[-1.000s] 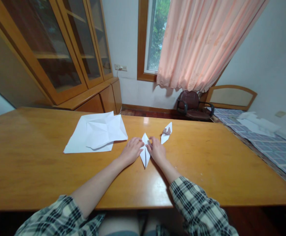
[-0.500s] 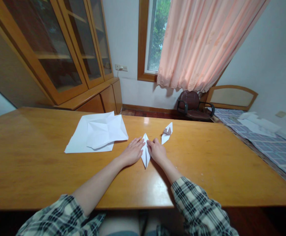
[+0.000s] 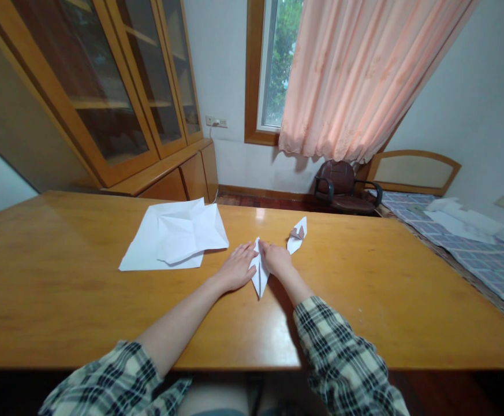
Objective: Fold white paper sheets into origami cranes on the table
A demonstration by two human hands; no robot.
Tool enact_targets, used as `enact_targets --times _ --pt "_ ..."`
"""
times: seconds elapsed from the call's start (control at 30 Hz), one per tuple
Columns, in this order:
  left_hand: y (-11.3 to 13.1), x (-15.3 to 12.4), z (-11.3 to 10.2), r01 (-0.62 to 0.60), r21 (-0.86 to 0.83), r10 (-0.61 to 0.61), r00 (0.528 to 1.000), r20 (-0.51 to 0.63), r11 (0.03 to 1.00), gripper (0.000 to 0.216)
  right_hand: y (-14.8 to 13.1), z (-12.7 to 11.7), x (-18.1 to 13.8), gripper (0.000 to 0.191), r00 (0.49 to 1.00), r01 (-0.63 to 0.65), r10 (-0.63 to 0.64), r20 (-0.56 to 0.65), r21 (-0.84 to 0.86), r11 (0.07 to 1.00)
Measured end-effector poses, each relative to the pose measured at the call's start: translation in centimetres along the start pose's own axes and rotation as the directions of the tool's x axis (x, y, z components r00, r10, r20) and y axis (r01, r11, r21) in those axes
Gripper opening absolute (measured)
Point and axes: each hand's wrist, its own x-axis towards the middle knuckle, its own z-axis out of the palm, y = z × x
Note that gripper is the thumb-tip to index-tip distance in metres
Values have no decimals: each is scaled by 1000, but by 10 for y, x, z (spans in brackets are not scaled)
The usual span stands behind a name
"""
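Observation:
A white folded paper (image 3: 260,282), a long diamond with a slit down its middle, lies on the table between my hands. My left hand (image 3: 238,267) rests flat on its left side, fingers stretched toward the upper tip. My right hand (image 3: 276,259) has curled fingers on the upper right part of the paper, close to the tip, and covers that edge. Just beyond my right hand lies a second folded paper piece (image 3: 297,236), white with a brownish-grey part at its middle.
Creased white sheets (image 3: 178,236) overlap on the left of the wooden table (image 3: 82,312). Past the far edge are a brown armchair (image 3: 337,179) and a glass-door cabinet (image 3: 148,115). A bed (image 3: 446,231) with a checked cover stands at the right.
My right hand has slid up the folded paper toward its upper tip. My left hand stays pressed on the left side. The view has shifted slightly.

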Motion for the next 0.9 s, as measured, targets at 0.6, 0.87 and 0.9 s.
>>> enact_targets --times 0.6,0.87,0.9 --pt "-6 -1 1 -27 -63 27 1000 -10 998 47 18 -3 -34 49 986 168 -168 -18 97 981" --pt "-3 -5 -10 -40 -52 40 999 7 998 46 33 7 -43 60 947 305 -280 -160 157 939" --pt "-3 -6 -10 -41 -49 42 999 10 998 47 34 8 -44 60 941 319 -291 -174 164 933"
